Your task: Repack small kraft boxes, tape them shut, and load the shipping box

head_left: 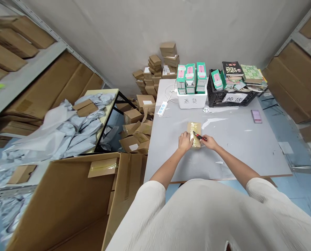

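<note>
A small cardboard box lies on the grey table, with shiny yellowish tape over its top. My left hand grips the box along its left side, thumb toward the tape and fingers curled. In my right hand is a red and black utility knife, its tip over the taped top of the box. Whether the blade touches the tape is too small to tell.
On the grey table, a white bin holds green-and-pink boxes. Beside it stands a black crate with books. A power strip lies left, a purple item right. A large open carton stands at my left.
</note>
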Motion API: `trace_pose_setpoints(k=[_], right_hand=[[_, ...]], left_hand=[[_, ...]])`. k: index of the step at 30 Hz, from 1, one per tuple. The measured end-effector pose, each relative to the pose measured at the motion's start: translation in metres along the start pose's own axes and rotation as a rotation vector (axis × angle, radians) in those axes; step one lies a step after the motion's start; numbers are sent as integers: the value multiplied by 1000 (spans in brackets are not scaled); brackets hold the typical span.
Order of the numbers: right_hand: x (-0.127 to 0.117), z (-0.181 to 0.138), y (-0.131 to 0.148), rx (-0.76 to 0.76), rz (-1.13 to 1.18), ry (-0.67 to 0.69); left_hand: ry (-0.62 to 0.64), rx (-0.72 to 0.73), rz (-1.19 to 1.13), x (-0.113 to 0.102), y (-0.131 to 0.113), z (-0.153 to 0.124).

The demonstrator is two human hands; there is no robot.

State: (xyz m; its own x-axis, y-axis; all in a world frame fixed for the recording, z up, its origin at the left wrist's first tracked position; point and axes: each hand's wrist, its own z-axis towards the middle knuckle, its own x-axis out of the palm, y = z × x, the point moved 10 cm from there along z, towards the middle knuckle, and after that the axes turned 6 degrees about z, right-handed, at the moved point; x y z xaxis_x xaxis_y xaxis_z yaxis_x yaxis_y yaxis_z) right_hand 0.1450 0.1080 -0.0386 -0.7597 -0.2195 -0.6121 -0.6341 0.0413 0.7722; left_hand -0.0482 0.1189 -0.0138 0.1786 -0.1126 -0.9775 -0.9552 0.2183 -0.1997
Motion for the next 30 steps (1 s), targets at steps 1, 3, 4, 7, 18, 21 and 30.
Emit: trace_pose_setpoints(k=[1,3,4,7,18,21,30], right_hand=[[-8,3,-2,4,0,-39],[-25,11,-5,2,-26,-110],[-33,14,-5,-2,-45,-136],[-49,23,-8,-5,-80,-174],[-45,15,-12,55,81,-122],[-32,11,-12,102,155,-81],[-8,-4,-21,230,482,93]], left_hand=[[13,-17,-17,2,-7,1],[55,-72,-48,10,-19,2],[65,-94,-53,13,-24,3],[114,-125,-42,22,-33,8],[350,280,105,29,-14,11],[281,286,76,17,-16,11],[221,305,43,18,-49,8]])
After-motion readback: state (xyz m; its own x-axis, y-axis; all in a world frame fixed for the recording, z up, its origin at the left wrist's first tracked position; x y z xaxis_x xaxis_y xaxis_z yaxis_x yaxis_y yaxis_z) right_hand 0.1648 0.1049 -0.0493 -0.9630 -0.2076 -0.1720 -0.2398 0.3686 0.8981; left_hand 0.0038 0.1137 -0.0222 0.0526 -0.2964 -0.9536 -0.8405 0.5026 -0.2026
